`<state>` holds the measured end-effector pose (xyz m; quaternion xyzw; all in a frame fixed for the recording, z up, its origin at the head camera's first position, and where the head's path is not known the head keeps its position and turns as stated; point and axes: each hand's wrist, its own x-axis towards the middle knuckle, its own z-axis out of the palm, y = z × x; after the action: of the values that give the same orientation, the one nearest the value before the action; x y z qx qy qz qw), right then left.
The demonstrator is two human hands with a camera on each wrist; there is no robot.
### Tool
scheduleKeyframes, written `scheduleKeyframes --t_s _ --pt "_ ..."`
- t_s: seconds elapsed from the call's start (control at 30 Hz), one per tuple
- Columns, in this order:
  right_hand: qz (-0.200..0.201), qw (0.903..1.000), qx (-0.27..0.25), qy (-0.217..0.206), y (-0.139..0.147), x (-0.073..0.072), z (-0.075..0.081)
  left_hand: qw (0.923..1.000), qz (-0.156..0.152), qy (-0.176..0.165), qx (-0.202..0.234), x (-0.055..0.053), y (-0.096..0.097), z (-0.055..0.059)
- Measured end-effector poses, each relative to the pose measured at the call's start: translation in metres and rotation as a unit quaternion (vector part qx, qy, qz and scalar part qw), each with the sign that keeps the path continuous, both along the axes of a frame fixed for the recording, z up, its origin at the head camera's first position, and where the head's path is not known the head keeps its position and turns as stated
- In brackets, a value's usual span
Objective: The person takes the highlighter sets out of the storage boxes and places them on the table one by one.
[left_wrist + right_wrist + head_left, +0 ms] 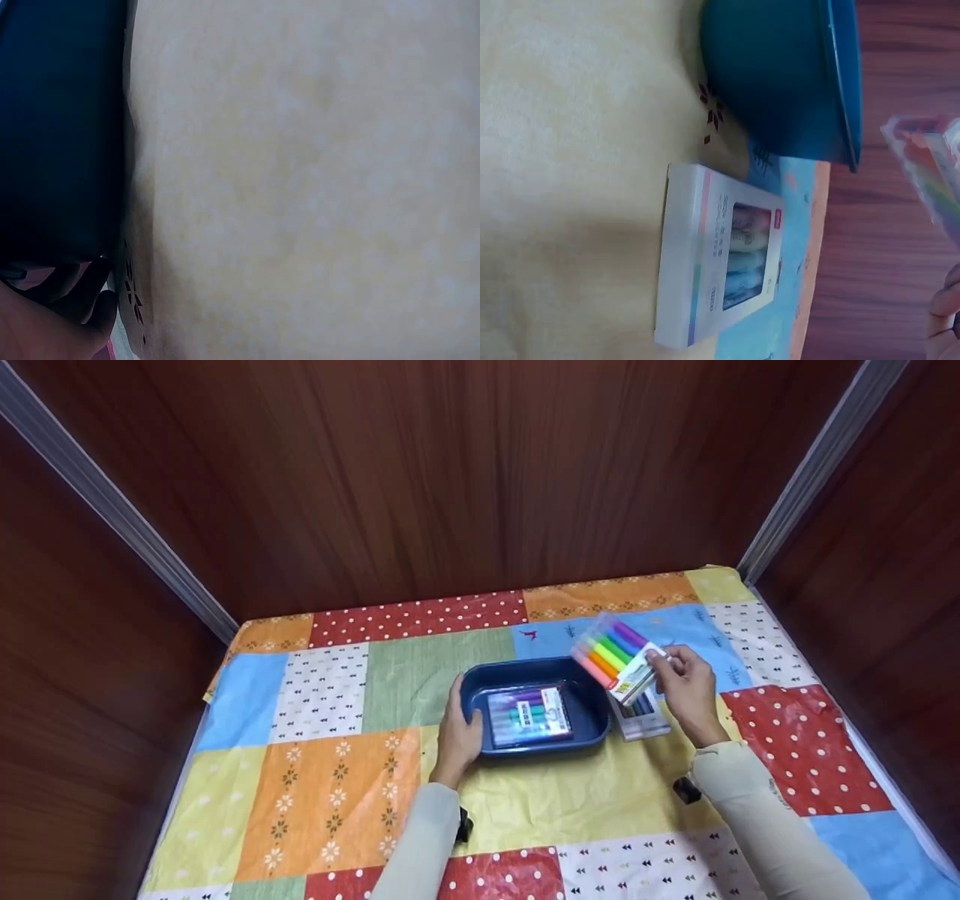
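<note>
A dark blue plastic tub [536, 748] stands on the table, with a clear pack of purple and teal pens [529, 717] lying inside it. My left hand [459, 735] holds the tub's left end, thumb at the rim and fingers along the outer wall; the left wrist view shows this hand [64, 322] against the tub's dark side [60, 135]. Above the tub's right end, my right hand [688, 690] pinches a clear pack of rainbow-coloured markers [616, 656] by its white label end. A white windowed box of pens [720, 259] lies just right of the tub, partly hidden in the head view.
A patchwork-patterned cloth [322, 802] covers the table. Dark wood panels [480, 472] rise behind it and on both sides, joined by grey metal strips [817, 465] at the corners.
</note>
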<state>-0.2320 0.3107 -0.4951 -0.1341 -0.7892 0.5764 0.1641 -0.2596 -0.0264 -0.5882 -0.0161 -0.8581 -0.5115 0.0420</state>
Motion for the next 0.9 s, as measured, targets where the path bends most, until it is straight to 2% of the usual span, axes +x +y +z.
scheduleKeyframes --t_s 0.33,0.67,0.9 --pt "-0.049 0.9970 -0.007 -0.060 0.019 0.004 -0.004 1.0000 0.001 0.004 -0.003 -0.001 0.001 0.001" --pt "-0.087 0.9943 -0.045 -0.043 0.036 0.010 -0.017 1.0000 0.005 0.002 -0.005 -0.002 0.001 -0.001" --pt "-0.112 0.9889 -0.068 -0.069 0.051 0.015 -0.021 1.0000 0.002 -0.006 -0.005 -0.002 0.001 -0.002"
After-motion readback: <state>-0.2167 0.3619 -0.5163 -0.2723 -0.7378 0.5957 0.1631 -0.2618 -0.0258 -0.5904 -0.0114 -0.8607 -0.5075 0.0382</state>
